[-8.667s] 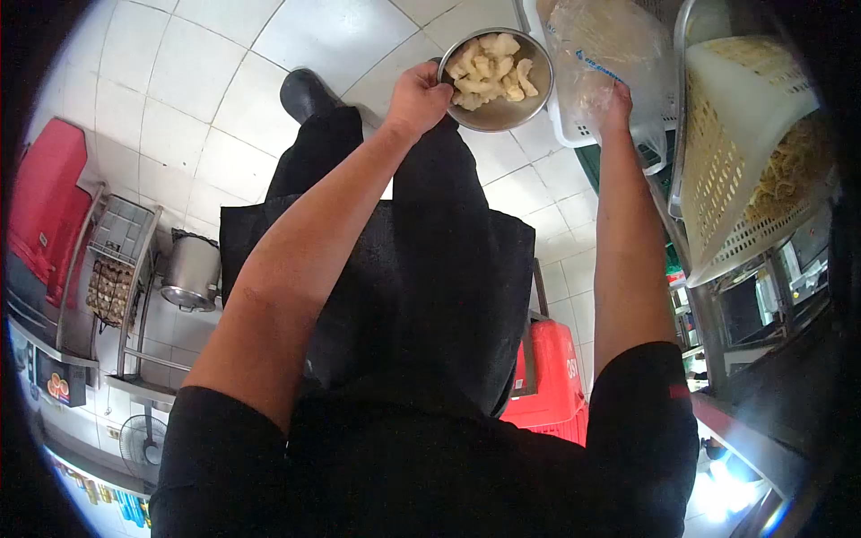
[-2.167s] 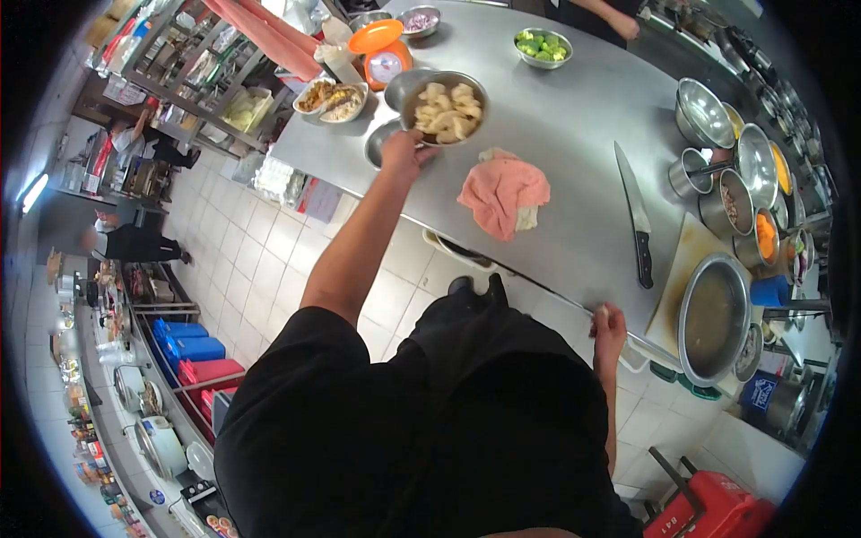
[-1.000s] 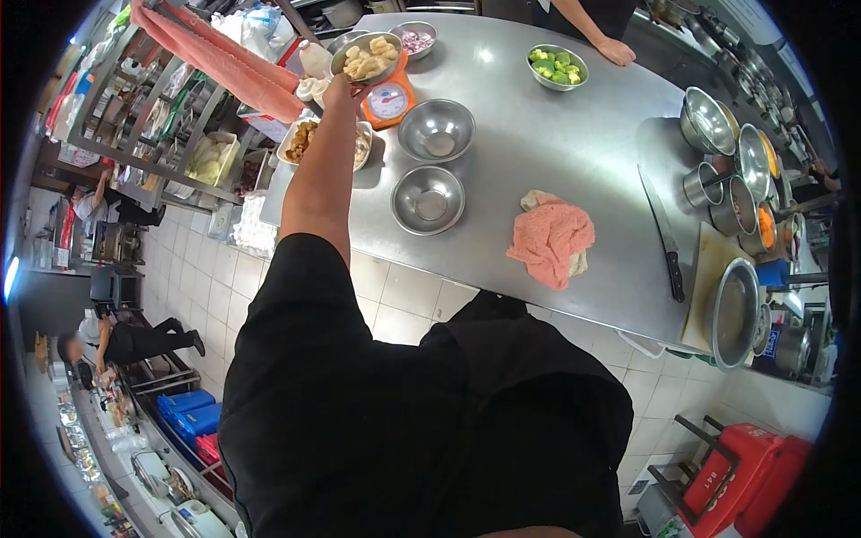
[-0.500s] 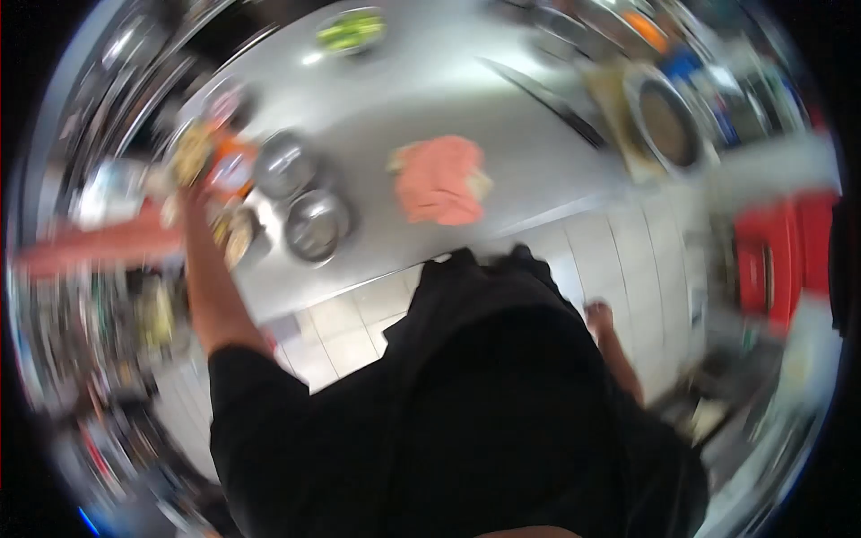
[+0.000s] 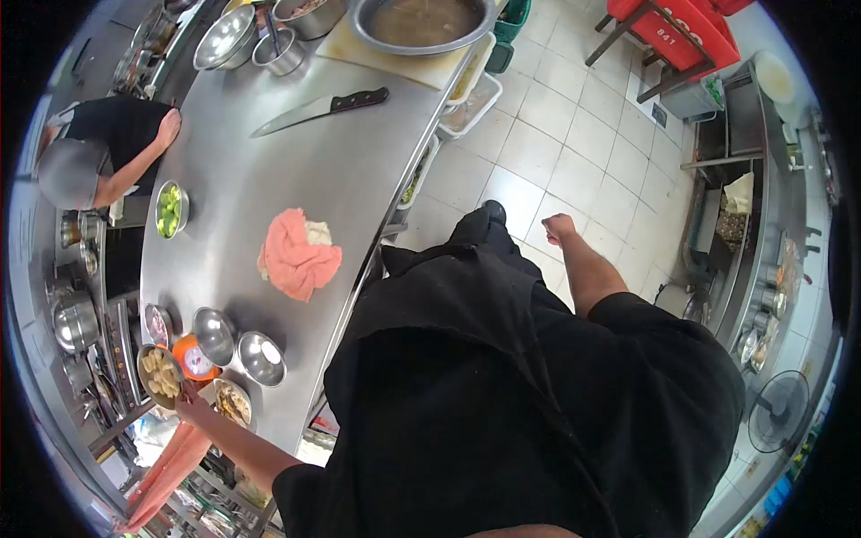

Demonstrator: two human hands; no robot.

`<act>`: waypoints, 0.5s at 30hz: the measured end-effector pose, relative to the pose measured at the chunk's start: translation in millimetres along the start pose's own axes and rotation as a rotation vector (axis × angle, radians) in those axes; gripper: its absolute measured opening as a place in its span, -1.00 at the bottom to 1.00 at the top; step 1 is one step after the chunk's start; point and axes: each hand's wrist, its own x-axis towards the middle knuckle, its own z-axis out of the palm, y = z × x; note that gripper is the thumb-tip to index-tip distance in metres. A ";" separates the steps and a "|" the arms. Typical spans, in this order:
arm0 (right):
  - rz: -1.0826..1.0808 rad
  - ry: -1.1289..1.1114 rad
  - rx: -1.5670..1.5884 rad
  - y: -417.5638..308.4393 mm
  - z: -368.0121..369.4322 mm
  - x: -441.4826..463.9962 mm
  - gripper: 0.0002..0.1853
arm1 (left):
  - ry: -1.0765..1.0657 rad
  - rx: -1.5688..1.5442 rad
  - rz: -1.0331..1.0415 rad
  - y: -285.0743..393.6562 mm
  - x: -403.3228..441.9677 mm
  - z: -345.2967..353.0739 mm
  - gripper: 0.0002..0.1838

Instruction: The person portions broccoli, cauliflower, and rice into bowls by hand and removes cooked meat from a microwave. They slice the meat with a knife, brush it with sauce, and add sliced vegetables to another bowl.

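Note:
My left hand (image 5: 191, 402) grips the rim of a metal bowl (image 5: 159, 377) holding pale, chunky pieces. Beside it sits an orange kitchen scale (image 5: 196, 357) with a round pale face. Two steel bowls (image 5: 215, 336) stand close by, the nearer one (image 5: 261, 359) looking bare inside. Just right of my left hand is a dish (image 5: 232, 403) of mixed food. My right hand (image 5: 559, 230) hangs over the floor beside my body, fingers curled, with nothing visible in it.
On the steel table (image 5: 215, 260) lie a pink cloth (image 5: 301, 255) and a large knife (image 5: 320, 111). A bowl of green pieces (image 5: 169, 211) stands near a co-worker (image 5: 112, 143). A wide basin (image 5: 421, 25) rests on a cutting board (image 5: 345, 40). Red crates (image 5: 673, 36) stand across the tiled floor.
My view has turned to the right, so the table now lies along the left and more floor shows. My left hand stays at the bowl; my right hand has come further into view.

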 end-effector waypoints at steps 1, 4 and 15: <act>-0.013 0.017 -0.013 -5.5 -2.4 17.9 -0.79 | -0.007 -0.079 -0.030 5.8 -6.6 7.9 -0.63; 0.050 0.038 -0.011 -33.3 -3.8 94.7 -0.83 | 0.193 -0.561 -0.443 74.5 -54.5 62.7 -0.68; -0.432 0.057 0.349 -226.3 -35.0 186.6 -0.35 | -0.307 -0.513 -0.419 181.0 -182.1 278.9 -0.68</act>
